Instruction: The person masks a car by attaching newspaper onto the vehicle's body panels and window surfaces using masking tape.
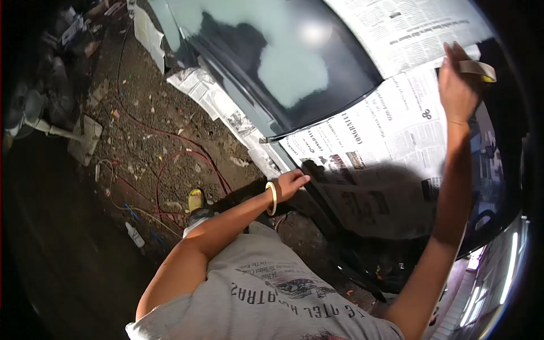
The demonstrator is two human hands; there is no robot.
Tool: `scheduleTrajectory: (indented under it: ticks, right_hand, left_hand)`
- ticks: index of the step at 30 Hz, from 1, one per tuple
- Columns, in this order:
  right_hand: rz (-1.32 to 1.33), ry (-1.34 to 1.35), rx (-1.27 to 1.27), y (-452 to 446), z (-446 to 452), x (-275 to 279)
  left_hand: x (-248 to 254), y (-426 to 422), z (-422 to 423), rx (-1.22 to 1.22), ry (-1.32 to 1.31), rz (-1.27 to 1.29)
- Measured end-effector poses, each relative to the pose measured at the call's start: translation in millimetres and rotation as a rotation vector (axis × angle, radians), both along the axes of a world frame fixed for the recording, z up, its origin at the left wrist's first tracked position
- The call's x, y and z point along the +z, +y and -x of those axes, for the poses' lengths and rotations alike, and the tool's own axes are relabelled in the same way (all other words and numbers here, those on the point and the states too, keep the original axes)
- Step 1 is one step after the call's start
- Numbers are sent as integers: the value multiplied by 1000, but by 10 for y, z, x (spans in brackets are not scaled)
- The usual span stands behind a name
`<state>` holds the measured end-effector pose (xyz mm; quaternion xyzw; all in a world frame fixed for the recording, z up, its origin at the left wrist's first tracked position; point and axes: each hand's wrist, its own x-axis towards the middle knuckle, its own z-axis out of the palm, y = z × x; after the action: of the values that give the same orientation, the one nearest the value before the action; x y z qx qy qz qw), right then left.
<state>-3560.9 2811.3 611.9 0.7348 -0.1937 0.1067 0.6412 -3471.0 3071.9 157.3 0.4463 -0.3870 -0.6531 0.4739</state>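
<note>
My right hand [458,93] reaches over the newspaper sheets [391,122] covering the car. Two of its fingers stretch forward onto the paper, while the others curl out of sight beside a pale roll of masking tape [479,69] with a yellow inner side. At the paper's lower left edge, my left hand [292,184] is closed, fingertips against the panel edge; whatever they pinch is hidden. Another masking tape roll [272,198] encircles my left wrist. Beyond the paper is a dark, curved car panel [351,68] with pale green-grey patches [292,76].
Red hose [187,152] loops across the littered dirt ground on the left. A white bottle [135,234] lies there, near a yellow shoe [195,199]. A fan-like object [25,107] stands at far left. More newspaper [207,93] hangs along the car's far side.
</note>
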Motion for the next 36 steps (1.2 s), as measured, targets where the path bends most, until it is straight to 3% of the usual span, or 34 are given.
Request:
scheduleTrajectory:
  ticks: [3,4,5,7,9,11,12,14,15,17,19,21,24,27,29,30,31,33,35,36]
  right_hand:
    - [9,-219,-17,48,-47,-91]
    - [6,-294,8,25,-57,-106]
    - [39,-377,32,59,-52,-123]
    - [115,-534,50,131,-85,-143]
    - [186,-796,-17,116,-57,-205]
    - [179,-913,130,-40,68,-211]
    - [-350,-1196,574,-94,62,-212]
    - [-69,-1003,188,-171,146,-155]
    - [-136,-1014,220,-221,83,-178]
    - [10,-923,303,-133,94,-192]
    - [-169,-1011,227,-121,105,-223]
    - [158,-923,447,-277,131,-246]
    - [93,-834,400,-92,221,-212]
    - [262,-678,342,117,647,41]
    - [57,-904,69,262,1139,318]
    - [121,-850,129,239,1460,453]
    - [179,-800,187,216,1760,534]
    - [23,-755,-179,269,2168,508]
    - [116,-607,72,51,2468,384]
    - [108,-635,7,95,2457,373]
  left_hand:
    - [790,-233,-240,-29,103,380]
    - [1268,-310,-430,-42,-2,454]
    - [1611,-481,-509,88,-82,752]
    - [2329,-891,-589,302,-221,1105]
    - [2988,-1273,-488,458,-238,1274]
    - [3645,-1582,-335,517,-307,1424]
    - [3972,-1735,-286,478,-328,1504]
    - [4468,-2116,-153,423,-385,1620]
    - [4632,-2427,-147,412,-419,1648]
    - [4974,-2745,-36,429,-489,1746]
    - [5258,-2952,72,461,-526,1845]
    - [5476,-3167,148,507,-614,1904]
    - [5544,-3319,217,659,-817,1947]
    - [5502,-3253,251,798,-996,1975]
    - [5519,-3110,261,806,-1218,1940]
    - [5524,-3075,237,612,-1228,1828]
    - [5512,-3055,240,650,-1257,1835]
    - [5496,-3062,255,657,-1297,1841]
    - [5493,-3146,271,709,-1388,1820]
    - [5483,-3161,239,521,-1548,1681]
